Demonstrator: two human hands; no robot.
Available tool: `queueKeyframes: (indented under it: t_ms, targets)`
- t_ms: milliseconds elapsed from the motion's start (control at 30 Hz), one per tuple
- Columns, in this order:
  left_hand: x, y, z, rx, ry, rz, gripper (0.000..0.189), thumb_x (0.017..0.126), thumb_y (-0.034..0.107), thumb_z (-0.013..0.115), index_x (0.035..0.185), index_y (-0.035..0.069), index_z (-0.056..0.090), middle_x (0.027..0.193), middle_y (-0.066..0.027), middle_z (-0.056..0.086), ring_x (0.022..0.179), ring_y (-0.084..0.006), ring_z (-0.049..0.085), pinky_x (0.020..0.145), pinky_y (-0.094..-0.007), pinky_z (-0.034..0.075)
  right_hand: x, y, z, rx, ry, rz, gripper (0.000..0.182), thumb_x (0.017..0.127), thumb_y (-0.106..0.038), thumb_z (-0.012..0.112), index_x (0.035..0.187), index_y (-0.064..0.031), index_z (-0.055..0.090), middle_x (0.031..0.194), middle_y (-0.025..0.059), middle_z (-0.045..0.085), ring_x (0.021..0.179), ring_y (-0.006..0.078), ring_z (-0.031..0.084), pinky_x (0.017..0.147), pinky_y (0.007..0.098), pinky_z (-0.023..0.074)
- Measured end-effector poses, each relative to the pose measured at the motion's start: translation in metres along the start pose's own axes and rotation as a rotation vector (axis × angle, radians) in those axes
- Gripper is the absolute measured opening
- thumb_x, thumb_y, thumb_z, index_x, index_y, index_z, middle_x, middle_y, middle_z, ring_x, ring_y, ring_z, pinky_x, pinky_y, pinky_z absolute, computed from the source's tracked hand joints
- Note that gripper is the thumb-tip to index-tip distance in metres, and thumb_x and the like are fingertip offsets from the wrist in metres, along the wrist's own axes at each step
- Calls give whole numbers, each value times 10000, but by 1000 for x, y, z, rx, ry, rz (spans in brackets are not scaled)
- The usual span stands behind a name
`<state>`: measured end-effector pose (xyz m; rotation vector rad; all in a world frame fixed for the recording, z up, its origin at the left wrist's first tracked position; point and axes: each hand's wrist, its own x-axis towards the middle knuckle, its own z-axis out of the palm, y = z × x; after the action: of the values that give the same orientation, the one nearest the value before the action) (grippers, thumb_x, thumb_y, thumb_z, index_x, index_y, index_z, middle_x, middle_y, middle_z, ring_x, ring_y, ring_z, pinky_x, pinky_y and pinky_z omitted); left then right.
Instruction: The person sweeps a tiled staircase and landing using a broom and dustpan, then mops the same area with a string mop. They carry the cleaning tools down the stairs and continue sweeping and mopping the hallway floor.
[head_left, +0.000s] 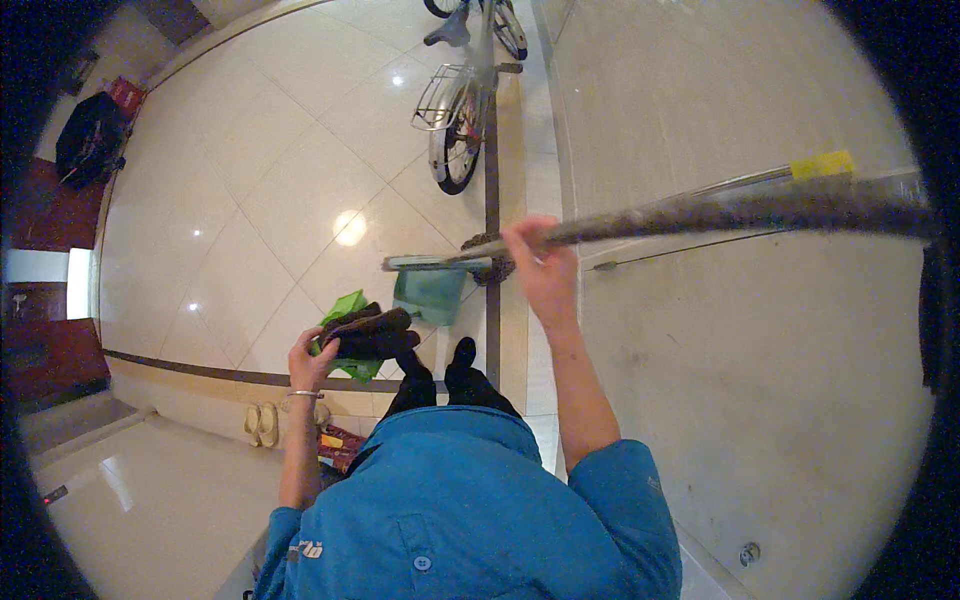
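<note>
My left hand (309, 364) grips a bundle of dark brown cloth (367, 334) together with a bright green cloth or bag (346, 306). In my right hand (546, 274) is a long, motion-blurred handle (675, 219) that rises to the right. Its lower end reaches towards a pale flat bar (420, 263), perhaps a broom head, at a translucent teal dustpan (429, 296) in front of my feet. Just behind my right fingers lies a dark shaggy mop head (491, 268); which pole it belongs to cannot be told.
A bicycle (454, 135) stands ahead along the right wall (720, 360). Against that wall is a metal pole with a yellow end (821, 165). Pale shoes (261, 425) sit by the left ledge. A dark bag (90, 139) is at the far left on the tiled floor's edge.
</note>
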<state>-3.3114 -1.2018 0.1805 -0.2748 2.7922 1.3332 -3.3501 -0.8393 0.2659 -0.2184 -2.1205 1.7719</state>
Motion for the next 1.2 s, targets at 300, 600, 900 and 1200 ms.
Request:
queueKeyframes:
  t_ms: [300,600,900,1200]
  targets:
    - [9,-21,14,84,132,-51,292,664,207,693,876,32,592,647,-4,552,550,-71,438,519,-219,380,-12,103,-108,-17,398,179,108,781,-123,593,816,-38,537,732,7,540,687,107,496,655,242,419]
    - [13,-31,16,102,161,-81,325,663,203,701,911,31,582,689,-21,551,579,-83,459,523,-222,388,-25,204,-187,-10,775,258,178,774,-167,595,850,-41,495,805,36,537,733,120,496,636,251,398]
    - [-2,6,-4,155,126,-100,406,628,322,704,910,55,587,667,-74,567,574,-145,501,547,-274,420,-120,346,-247,-46,642,641,174,772,-174,573,886,-51,528,767,21,553,640,139,516,535,282,410]
    - [-13,-8,-3,0,-53,-27,469,623,312,714,986,58,561,636,-62,554,565,-134,509,510,-263,409,-154,255,-8,-71,-144,490,158,741,-166,568,833,-39,587,722,69,581,663,154,554,595,280,452]
